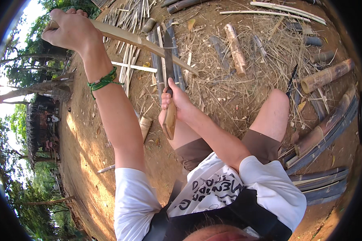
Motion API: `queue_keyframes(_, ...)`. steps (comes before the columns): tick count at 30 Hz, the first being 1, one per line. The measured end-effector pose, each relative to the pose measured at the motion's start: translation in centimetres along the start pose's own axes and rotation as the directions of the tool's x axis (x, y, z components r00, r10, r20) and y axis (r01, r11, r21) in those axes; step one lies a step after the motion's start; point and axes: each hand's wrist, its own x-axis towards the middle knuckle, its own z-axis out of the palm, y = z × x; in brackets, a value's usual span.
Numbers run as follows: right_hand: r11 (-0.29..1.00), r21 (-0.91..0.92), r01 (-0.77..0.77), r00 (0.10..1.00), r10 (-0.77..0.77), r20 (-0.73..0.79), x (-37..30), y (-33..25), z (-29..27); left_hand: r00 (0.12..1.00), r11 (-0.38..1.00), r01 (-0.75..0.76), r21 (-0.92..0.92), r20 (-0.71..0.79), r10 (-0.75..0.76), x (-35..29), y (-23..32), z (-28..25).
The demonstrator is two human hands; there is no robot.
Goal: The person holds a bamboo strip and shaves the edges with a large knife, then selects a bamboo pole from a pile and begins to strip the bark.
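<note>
I see the left hand (71,31), fingers curled round a bamboo strip (134,40) that slants inward to the right, crossing a knife (169,70) pointing forward from the right hand's (176,100) closed grip.

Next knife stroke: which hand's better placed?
Likely the right hand: it grips the knife by its handle, blade overlapping the bamboo strip in view. The left hand holds the strip's end.

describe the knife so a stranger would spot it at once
From the white shirt, follow the right arm to the right hand. The knife there has a wooden handle and long dark blade, unlike the pale strip in the left hand.
</note>
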Motion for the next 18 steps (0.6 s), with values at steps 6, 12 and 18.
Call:
queue_keyframes(6,0.978,-0.202,-0.056,0.941,0.119,0.317,-4.2,0.7,3.6,0.998,0.995,0.013,0.101,-0.055,-0.008,1.0,-1.1,-2.2)
queue_keyframes(12,0.965,-0.226,0.133,0.989,-0.145,-0.034,-0.2,0.9,-2.6,0.995,0.996,0.057,0.064,-0.090,-0.051,0.6,-0.1,-2.3)
queue_keyframes(18,0.444,-0.865,0.236,0.804,-0.589,-0.083,0.6,0.2,-12.0,0.984,0.969,0.087,-0.230,-0.132,-0.119,0.1,-0.2,-3.5)
